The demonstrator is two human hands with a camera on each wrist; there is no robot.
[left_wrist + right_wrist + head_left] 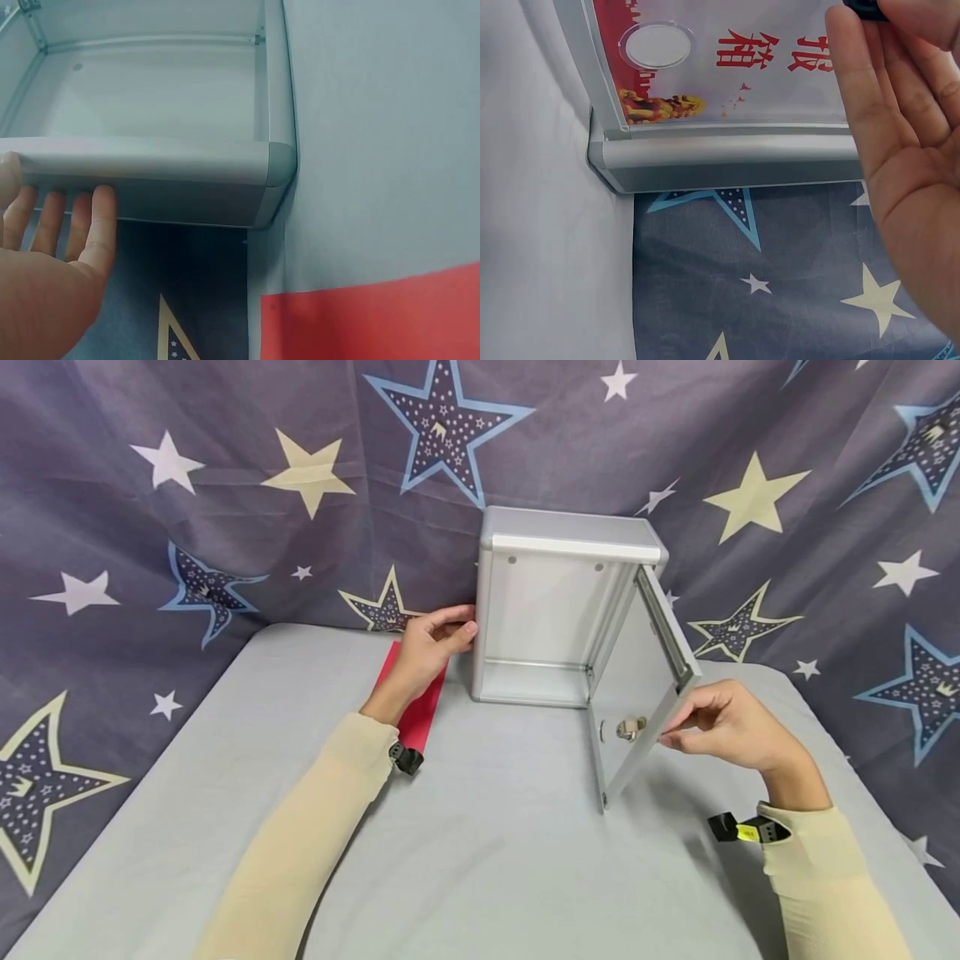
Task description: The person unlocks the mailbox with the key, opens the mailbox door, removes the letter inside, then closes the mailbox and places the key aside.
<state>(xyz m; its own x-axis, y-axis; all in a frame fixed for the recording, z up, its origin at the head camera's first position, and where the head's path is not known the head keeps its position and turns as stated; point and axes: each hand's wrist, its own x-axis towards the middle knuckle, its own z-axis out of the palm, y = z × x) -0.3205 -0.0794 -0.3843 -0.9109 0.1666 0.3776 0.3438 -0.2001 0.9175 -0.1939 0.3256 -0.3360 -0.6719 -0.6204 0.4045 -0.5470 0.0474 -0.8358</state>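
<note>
A silver metal newspaper box stands upright at the back of the table, its interior facing me. Its door is swung out on the right side, with a lock on the inner face. My left hand touches the box's left side, fingertips on the side wall and thumb by the front edge. At the door's outer face, my right hand pinches a small black key head, mostly cut off in the right wrist view. Red lettering and an oval window mark that face.
A red sheet lies on the table left of the box, partly under the left forearm. Grey cloth covers the table. A dark curtain with stars hangs close behind the box.
</note>
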